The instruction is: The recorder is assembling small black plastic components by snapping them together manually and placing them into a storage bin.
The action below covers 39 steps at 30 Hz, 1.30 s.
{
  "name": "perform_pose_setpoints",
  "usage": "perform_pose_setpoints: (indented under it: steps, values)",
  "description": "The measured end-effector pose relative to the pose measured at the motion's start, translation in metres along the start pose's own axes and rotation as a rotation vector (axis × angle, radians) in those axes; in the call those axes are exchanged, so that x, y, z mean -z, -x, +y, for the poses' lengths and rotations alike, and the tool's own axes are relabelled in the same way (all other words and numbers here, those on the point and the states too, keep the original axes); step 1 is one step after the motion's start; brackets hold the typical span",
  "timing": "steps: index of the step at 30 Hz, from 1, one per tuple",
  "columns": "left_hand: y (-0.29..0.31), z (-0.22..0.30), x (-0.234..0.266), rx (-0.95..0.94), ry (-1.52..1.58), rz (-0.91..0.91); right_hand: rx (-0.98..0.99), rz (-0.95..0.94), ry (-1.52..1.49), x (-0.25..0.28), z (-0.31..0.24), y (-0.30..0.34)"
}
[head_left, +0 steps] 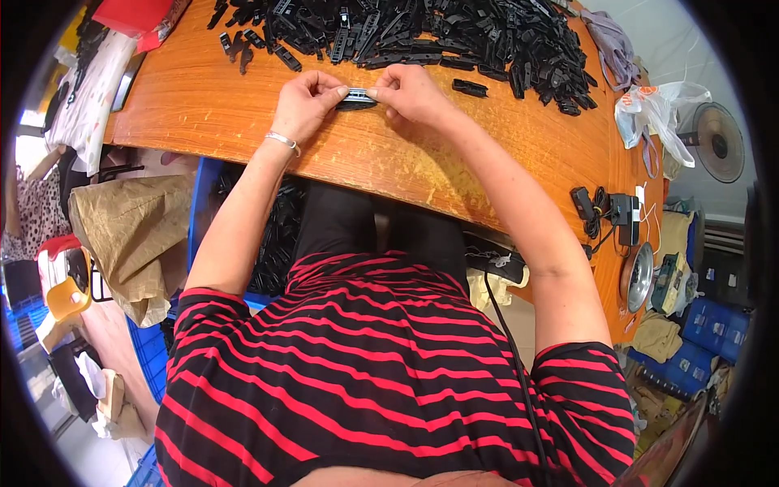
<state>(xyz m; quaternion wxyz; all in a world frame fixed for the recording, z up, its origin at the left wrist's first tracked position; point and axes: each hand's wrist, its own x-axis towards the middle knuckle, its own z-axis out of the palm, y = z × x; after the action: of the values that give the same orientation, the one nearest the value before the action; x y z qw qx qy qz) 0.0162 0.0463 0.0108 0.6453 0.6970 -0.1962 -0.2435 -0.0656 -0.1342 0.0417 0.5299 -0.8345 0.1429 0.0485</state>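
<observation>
I have the small part [355, 94] pinched at both ends, my left grip [303, 107] clamped on its left end and my right grip [410, 94] clamped on its right. The thumb of each presses toward the other, so the part bridges the short gap between them, lying crosswise in front of me. It sits over the worktop [389, 166], near its front edge; whether its underside touches the wood, I cannot tell. Its upper face is a narrow silvery strip that looks like metal, with a dark, rounded body showing just below.

Beyond my fingers spreads a heap of black parts [438, 36], long, slim and slightly glossy, tangled at all angles, some with pale metallic faces. One loose part [470, 88] lies apart from the heap, to the right of my right grip, and a few scattered ones [243, 45] lie ahead and to the left. The worktop is orange-brown wood grain, its finish scuffed to yellowish patches under my right forearm.

A shiny bracelet [282, 141] rings my left wrist. Below the edge, a blue plastic bin [200, 199] holds more dark pieces [280, 231], beside a crumpled brown sack [134, 231].
</observation>
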Motion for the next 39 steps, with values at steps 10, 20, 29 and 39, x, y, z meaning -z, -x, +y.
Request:
perform_pose_setpoints:
  steps: [10,20,29,39]
  values:
    - [-0.006,-0.017,-0.004,0.004,-0.238,0.151,-0.167,-0.025,-0.238,-0.009,0.006,-0.009]
    - [-0.017,0.005,0.001,0.102,-0.619,0.027,-0.296,-0.164,0.017,0.006,-0.011,-0.020]
    - [-0.010,0.003,0.002,0.044,-0.711,0.045,-0.210,-0.084,0.276,-0.005,-0.002,-0.015]
    - [0.085,-0.007,0.135,0.049,-0.595,0.033,0.242,0.276,0.754,0.006,-0.001,0.004]
